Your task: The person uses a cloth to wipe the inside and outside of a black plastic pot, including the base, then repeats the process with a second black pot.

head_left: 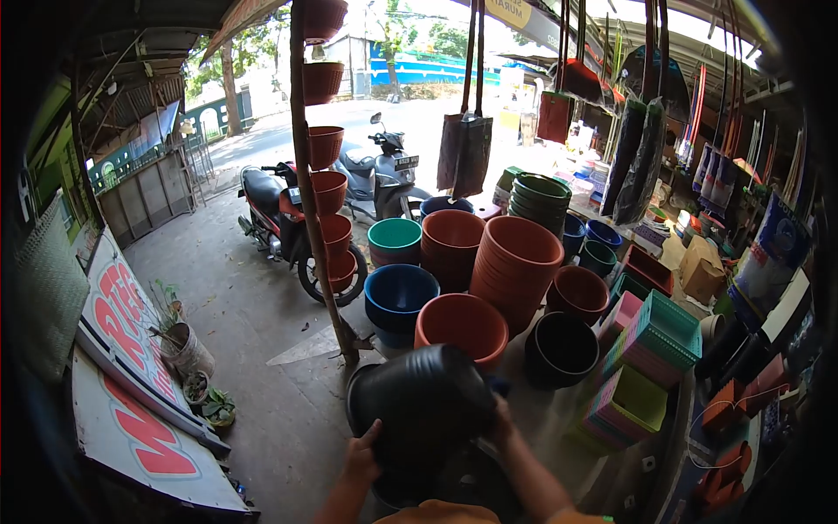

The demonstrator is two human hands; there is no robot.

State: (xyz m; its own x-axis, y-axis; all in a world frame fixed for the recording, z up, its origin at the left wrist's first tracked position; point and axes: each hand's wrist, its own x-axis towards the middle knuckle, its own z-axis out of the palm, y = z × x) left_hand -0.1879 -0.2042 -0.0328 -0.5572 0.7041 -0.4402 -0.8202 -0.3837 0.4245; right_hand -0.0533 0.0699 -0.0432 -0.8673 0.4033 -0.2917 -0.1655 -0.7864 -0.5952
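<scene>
A large black plant pot [423, 397] is held tilted on its side in front of me, its rim towards the left. My left hand [365, 452] is closed on its near left side, fingers against the wall. My right hand [501, 423] grips its right end, the fingers partly hidden behind it. Below the pot is another dark round shape, mostly hidden. Just beyond stands a terracotta-coloured pot [461, 327], with a blue pot [400, 301] to its left and an upright black pot [561, 349] to its right.
Stacks of terracotta pots [517, 275] and green pots [539, 205] stand farther back. Plastic baskets [659, 336] line the right side. A wooden post [316, 201] with hanging pots rises ahead left. Motorbikes [271, 205] are parked beyond; signboards [144, 419] lean at left.
</scene>
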